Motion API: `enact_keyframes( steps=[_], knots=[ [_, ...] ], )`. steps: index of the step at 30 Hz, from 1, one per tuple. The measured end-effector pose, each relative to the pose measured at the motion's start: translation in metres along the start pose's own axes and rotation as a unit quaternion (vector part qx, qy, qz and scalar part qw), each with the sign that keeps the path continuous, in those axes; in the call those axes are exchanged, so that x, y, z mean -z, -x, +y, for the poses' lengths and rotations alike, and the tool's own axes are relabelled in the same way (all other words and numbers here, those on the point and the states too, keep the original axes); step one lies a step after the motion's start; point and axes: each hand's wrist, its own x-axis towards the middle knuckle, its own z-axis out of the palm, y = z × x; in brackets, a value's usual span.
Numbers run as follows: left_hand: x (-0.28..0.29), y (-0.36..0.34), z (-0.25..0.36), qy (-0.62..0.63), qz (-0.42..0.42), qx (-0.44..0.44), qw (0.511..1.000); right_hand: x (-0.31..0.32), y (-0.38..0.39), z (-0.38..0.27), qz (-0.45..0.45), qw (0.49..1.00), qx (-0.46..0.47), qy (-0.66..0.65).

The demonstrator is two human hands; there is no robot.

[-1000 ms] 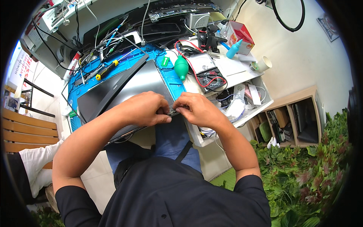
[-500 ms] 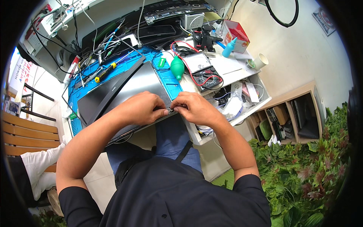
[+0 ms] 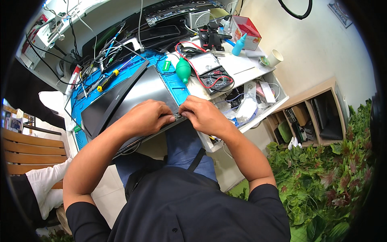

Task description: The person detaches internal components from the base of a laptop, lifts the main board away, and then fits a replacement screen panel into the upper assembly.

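A dark laptop screen panel (image 3: 152, 89) lies on a blue repair mat (image 3: 177, 85) in front of me. Across it, slantwise, rests a long black bezel strip (image 3: 121, 96). Both hands meet at the panel's near right corner. My left hand (image 3: 150, 116) bends over the near edge, its thumb and fingers closed together. Close beside it, my right hand (image 3: 206, 116) pinches at the same corner. Small metallic bits show between the fingertips; what exactly each hand grips is hidden.
A green air blower (image 3: 183, 70) and a multimeter (image 3: 216, 79) stand beyond my right hand. An open drawer (image 3: 278, 105) full of cables and bags juts out at right. Yellow-black screwdriver (image 3: 108, 80) and loose wires lie at left. Someone's dark-clothed figure (image 3: 30, 94) is at far left.
My hands stay at the same corner, with only slight finger movement. The view has shifted a little, and a dark-clothed person has come into sight at the far left.
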Motion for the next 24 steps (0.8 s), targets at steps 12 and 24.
enact_keyframes(
  steps=[12, 24],
  knots=[
    [-0.006, 0.003, -0.01, -0.002, 0.007, -0.02, 1.0, 0.008, -0.019, -0.005, -0.077, 0.995, 0.05, 0.031],
    [-0.005, 0.005, -0.004, 0.003, 0.008, -0.005, 1.0, 0.017, -0.027, -0.01, -0.104, 0.994, 0.014, 0.0]
  ],
)
